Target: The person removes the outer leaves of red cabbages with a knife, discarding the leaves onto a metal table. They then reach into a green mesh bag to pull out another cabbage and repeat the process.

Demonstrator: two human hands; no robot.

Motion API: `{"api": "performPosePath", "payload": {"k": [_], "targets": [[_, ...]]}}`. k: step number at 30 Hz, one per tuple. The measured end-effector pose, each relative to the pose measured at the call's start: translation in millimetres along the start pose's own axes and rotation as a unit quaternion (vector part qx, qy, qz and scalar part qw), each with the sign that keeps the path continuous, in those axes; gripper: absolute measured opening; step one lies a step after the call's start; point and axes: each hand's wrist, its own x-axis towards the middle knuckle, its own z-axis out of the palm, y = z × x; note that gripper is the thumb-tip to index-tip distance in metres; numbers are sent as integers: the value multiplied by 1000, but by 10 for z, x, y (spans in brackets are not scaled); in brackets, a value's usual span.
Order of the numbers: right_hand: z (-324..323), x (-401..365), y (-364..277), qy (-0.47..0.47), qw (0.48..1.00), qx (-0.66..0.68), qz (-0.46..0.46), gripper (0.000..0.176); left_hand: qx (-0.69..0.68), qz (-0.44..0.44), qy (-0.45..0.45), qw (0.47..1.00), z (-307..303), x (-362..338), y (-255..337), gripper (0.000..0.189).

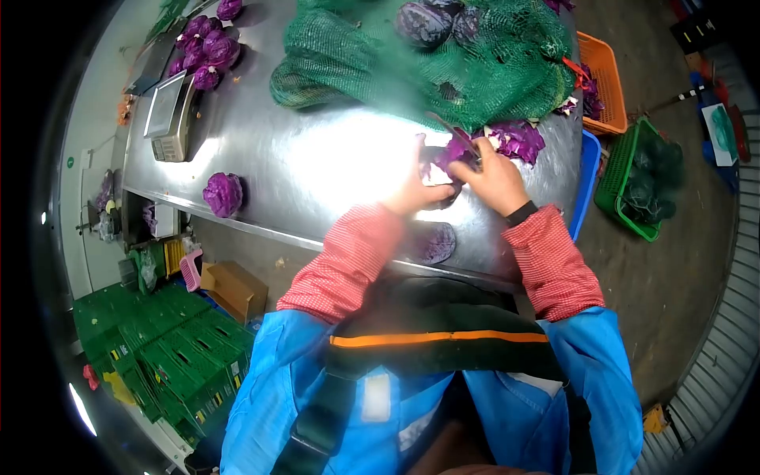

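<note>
Near the middle of the metal table, my left hand is curved around the left side of a purple cabbage, partly lost in glare. On its right side, my right hand has its fingers closed on a knife, whose blade points up and to the left. Purple trimmed leaves lie just beyond my right hand. Closer to my body, a dark purple leaf lies at the table edge. Green net bags with dark cabbages in them are at the back.
A scale stands at the left, with piled cabbages behind it and a single cabbage near the front edge. At the right are orange, blue and green crates. Green crates stand lower left.
</note>
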Motion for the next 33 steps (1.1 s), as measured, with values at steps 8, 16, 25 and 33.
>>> {"api": "performPosePath", "payload": {"k": [8, 16, 25, 33], "targets": [[726, 410, 909, 192, 938, 252, 138, 24, -211, -45, -41, 976, -185, -317, -86, 101], [490, -202, -206, 20, 997, 63, 35, 56, -351, -201, 1, 914, -235, -411, 140, 73], [424, -228, 31, 24, 993, 102, 61, 28, -344, -254, 2, 904, -313, -481, 518, 77], [567, -457, 72, 90, 995, 31, -37, 19, -209, -49, 72, 974, -10, -394, 54, 78]]}}
